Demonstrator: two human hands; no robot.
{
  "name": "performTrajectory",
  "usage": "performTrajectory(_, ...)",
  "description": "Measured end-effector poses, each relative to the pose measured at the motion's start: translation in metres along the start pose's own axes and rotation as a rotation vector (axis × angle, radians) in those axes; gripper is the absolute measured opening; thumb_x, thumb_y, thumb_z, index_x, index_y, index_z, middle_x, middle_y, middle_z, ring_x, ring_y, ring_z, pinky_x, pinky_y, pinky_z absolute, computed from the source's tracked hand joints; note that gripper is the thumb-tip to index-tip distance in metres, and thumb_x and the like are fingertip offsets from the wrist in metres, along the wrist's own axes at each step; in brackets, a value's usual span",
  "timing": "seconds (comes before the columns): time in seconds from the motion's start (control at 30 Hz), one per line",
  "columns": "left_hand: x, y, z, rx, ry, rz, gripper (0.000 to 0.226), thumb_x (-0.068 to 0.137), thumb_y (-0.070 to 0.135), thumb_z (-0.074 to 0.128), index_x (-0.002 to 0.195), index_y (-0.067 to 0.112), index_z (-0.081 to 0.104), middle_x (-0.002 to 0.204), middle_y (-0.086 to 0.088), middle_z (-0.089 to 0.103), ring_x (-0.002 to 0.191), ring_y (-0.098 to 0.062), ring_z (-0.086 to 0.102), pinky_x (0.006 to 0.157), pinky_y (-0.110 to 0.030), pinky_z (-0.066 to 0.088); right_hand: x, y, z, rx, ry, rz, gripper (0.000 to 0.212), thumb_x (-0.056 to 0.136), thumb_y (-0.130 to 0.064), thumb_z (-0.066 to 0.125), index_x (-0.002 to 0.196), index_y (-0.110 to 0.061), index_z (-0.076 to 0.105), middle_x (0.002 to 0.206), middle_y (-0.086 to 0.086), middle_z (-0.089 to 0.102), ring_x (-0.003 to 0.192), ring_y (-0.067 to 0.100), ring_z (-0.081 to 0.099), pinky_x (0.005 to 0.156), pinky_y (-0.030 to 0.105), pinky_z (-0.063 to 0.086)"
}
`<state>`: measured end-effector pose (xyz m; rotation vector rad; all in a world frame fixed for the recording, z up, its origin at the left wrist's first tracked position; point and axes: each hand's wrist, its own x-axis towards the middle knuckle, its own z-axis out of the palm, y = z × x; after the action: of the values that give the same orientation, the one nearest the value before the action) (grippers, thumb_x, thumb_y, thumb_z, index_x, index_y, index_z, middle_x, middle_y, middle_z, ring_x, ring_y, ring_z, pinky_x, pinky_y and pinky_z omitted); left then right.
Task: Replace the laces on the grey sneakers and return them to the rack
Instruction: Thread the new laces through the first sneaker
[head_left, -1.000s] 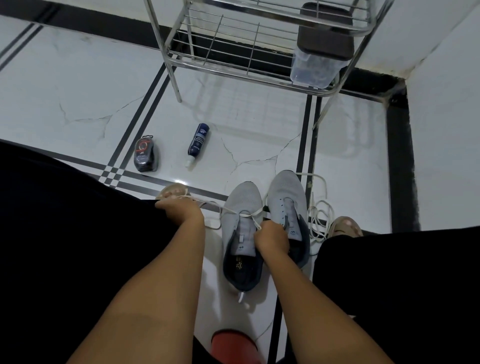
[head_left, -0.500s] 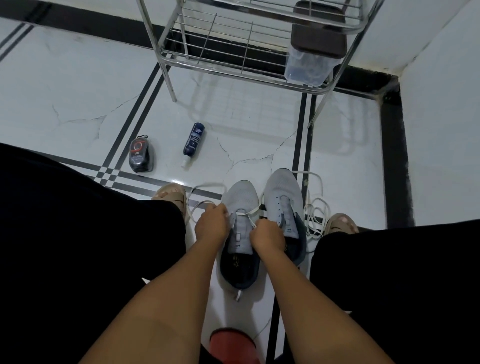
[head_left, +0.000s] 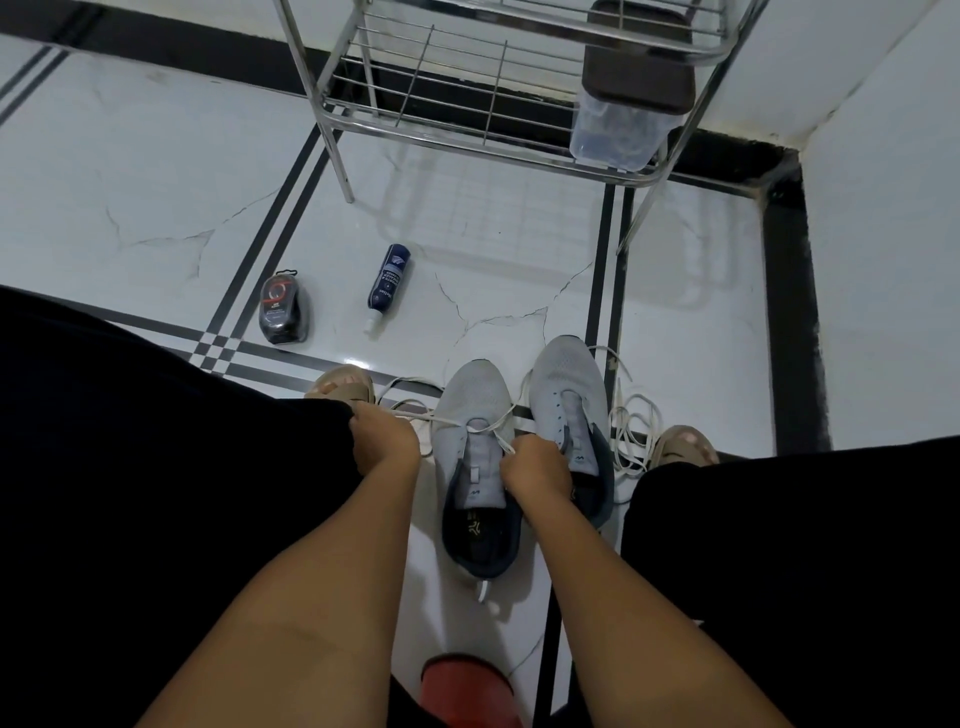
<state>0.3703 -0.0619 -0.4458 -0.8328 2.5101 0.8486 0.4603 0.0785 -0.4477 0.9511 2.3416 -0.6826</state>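
The grey sneakers (head_left: 519, 441) stand side by side on the white tiled floor (head_left: 156, 182) between the person's knees, toes pointing away. A white lace (head_left: 483, 423) is threaded through the front eyelets of the left-hand sneaker (head_left: 475, 431), and both hands grasp it: the right hand (head_left: 537, 467), fingers curled, pinches one end just over the sneaker's tongue, while the left hand (head_left: 384, 441) grips the other end, pulled out to the left so the lace runs taut between them. Beyond the left hand, slack lace loops on the floor beside a sandalled foot (head_left: 340, 384). Right of the right hand sits the second sneaker (head_left: 569, 410), and past it a loose heap of white laces (head_left: 631, 436) lies against the other foot (head_left: 683, 447). Farther ahead of the hands lie a dark blue bottle (head_left: 388, 286) and a small black polish sponge (head_left: 283, 309). Beyond these stands the metal rack (head_left: 415, 93), with a clear lidded box (head_left: 621, 124) on its lower shelf. Close below the forearms, a red object (head_left: 467, 686) shows at the frame's lower edge.
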Motion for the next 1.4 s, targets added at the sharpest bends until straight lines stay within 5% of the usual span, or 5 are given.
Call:
performTrajectory(0.17,-0.022,0.002,0.010,0.070,-0.095,0.132,0.040,0.095,0.034,0.049,0.126,0.010,0.047,0.131,-0.013,0.051,0.112,-0.037,0.055,0.088,-0.041,0.045,0.005,-0.001,-0.004,0.301,0.037,0.031,0.043,0.093,-0.040,0.050,0.058,-0.016,0.049,0.061,0.001,0.051,0.059,0.020,0.051,0.047,0.024,0.031)
performTrajectory(0.43,-0.046,-0.014,0.014,0.402,-0.554,0.308,0.054,0.084,0.031,0.062,0.129,0.010,0.038,0.116,-0.010,0.059,0.107,-0.027,0.058,0.077,-0.030,0.044,0.035,-0.024,-0.003,0.659,-0.077,0.117,0.038,0.082,-0.031,0.067,0.054,-0.019,0.044,0.059,0.002,0.049,0.067,0.021,0.049,0.067,0.029,0.041)
performTrajectory(0.9,-0.045,-0.011,0.010,0.433,-0.533,0.229,0.051,0.089,0.022,0.053,0.136,0.008,0.037,0.130,-0.017,0.052,0.116,-0.032,0.054,0.087,-0.034,0.045,0.048,-0.016,-0.031,1.319,0.158,0.339,0.019,0.094,-0.007,0.039,0.099,-0.003,0.057,0.084,0.006,0.070,0.076,0.019,0.064,0.059,0.026,0.046)
performTrajectory(1.13,-0.043,0.038,-0.007,0.142,-0.325,0.385,0.029,0.100,0.025,0.038,0.118,0.007,0.051,0.118,-0.014,0.060,0.107,-0.031,0.056,0.077,-0.032,0.039,0.014,-0.044,-0.090,1.395,-0.008,0.091,0.013,0.095,-0.007,0.051,0.103,-0.014,0.058,0.094,0.003,0.072,0.087,0.012,0.065,0.073,0.026,0.045)
performTrajectory(1.4,-0.079,0.109,-0.047,-0.284,-0.685,0.726,0.031,0.102,0.031,0.040,0.118,0.013,0.060,0.101,0.000,0.067,0.100,-0.014,0.061,0.090,-0.030,0.044,-0.032,-0.080,-0.169,1.264,0.158,-0.335,0.015,0.094,-0.013,0.057,0.105,-0.016,0.067,0.096,-0.002,0.073,0.091,0.008,0.064,0.064,0.015,0.047)
